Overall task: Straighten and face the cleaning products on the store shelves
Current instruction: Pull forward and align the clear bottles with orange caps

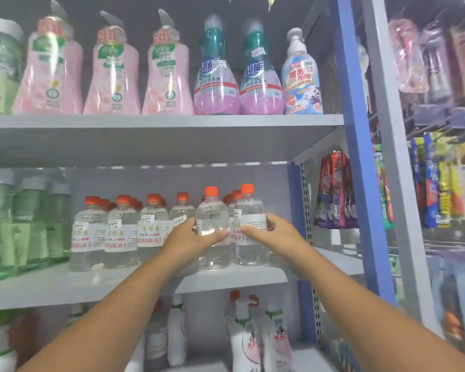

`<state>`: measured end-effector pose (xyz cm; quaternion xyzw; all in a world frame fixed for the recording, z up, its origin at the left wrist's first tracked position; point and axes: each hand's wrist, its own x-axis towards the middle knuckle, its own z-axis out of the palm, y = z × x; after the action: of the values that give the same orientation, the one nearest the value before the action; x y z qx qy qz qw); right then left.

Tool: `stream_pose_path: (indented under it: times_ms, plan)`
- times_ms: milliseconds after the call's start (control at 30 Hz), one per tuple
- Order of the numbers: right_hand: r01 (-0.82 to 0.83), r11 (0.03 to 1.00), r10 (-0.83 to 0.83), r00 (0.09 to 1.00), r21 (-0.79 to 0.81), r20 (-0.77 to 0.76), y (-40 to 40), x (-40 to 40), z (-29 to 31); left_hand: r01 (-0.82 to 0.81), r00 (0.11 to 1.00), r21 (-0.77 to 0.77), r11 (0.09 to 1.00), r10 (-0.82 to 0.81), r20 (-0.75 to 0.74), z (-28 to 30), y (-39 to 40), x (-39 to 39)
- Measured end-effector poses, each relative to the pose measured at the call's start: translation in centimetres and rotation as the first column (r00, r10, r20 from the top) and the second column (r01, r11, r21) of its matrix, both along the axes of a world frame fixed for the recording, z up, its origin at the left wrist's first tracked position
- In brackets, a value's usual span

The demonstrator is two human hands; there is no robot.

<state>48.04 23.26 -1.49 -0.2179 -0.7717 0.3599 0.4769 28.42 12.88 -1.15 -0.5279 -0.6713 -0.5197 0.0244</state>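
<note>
Here the left hand [192, 238] curls round a clear plastic bottle [213, 232] with an orange cap, thumb across its front, while the right hand [269, 232] grips the neighbouring clear bottle [250, 226] by its white paper label. Both bottles stand upright at the right end of the middle shelf [65, 287], a smooth grey metal board, beside a row of identical round-shouldered bottles [121, 232]. Above, flared pink pump bottles [112, 73] and teal-necked bottles [216, 76] line the upper shelf [145, 122].
</note>
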Motion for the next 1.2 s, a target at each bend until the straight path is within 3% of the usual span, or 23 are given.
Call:
stream_pose_path:
  times_ms: [133, 267, 367, 533, 1200]
  plan:
    - [-0.029, 0.999, 0.028, 0.999, -0.024, -0.031, 0.9, -0.4, -0.5, 0.021, 0.996, 0.076, 0.997, -0.027, 0.083, -1.2, 1.3, -0.2]
    - [0.013, 1.000, -0.013, 1.000, 0.013, -0.015, 1.1, -0.8, -0.6, -0.018, 1.000, 0.093, 0.995, 0.019, -0.018, -1.5, 1.5, 0.0]
    - [-0.021, 0.999, 0.020, 0.999, 0.034, 0.030, 1.2, -0.8, -0.6, -0.015, 0.998, -0.016, 1.000, 0.014, -0.061, -1.7, 1.5, -0.4]
    - [-0.024, 1.000, 0.025, 0.998, -0.008, 0.064, 2.0, -0.6, -1.0, 0.193, 0.974, -0.071, 0.979, -0.183, 0.132, -1.5, 0.4, -1.7]
    - [-0.061, 0.996, 0.068, 0.991, -0.066, 0.119, 2.7, -0.6, -0.8, 0.080, 0.994, -0.005, 0.997, -0.079, 0.069, -1.8, 1.5, -1.7]
